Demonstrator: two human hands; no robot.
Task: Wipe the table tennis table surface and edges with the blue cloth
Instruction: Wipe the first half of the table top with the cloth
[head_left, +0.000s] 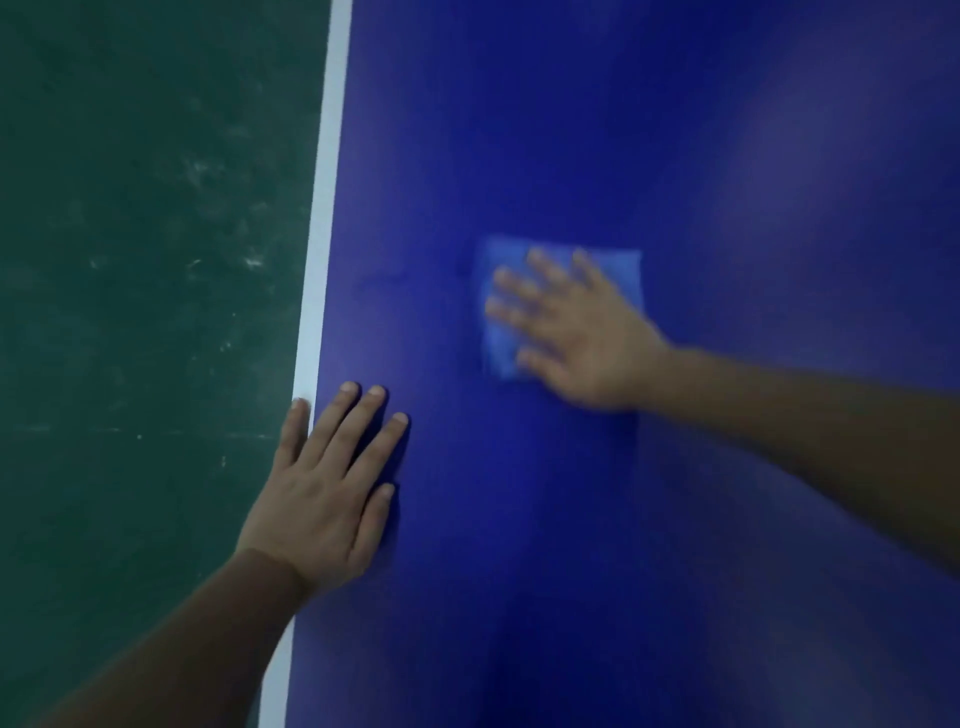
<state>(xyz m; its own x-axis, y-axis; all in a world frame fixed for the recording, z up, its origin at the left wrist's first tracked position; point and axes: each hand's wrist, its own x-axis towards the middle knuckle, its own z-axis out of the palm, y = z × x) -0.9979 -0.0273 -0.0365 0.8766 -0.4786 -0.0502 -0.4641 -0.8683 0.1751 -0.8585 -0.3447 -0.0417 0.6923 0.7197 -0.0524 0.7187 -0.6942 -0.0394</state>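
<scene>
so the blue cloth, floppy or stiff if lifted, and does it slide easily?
Blue cloth lies thin and flat under the right hand, so probably floppy and light. Its motion blur on the smooth table suggests it slides easily under flat pressure.

The dark blue table tennis counter (675, 156) fills the right and middle of the view, and its white edge line (324, 218) runs along its left side. Left of this line lies the green scuffed floor (145, 260). The folded blue cloth (618, 273) lies flat on the counter under the right hand (576, 332). The left hand (327, 493) rests flat nearer, at the counter's left edge, well apart from the cloth.
</scene>
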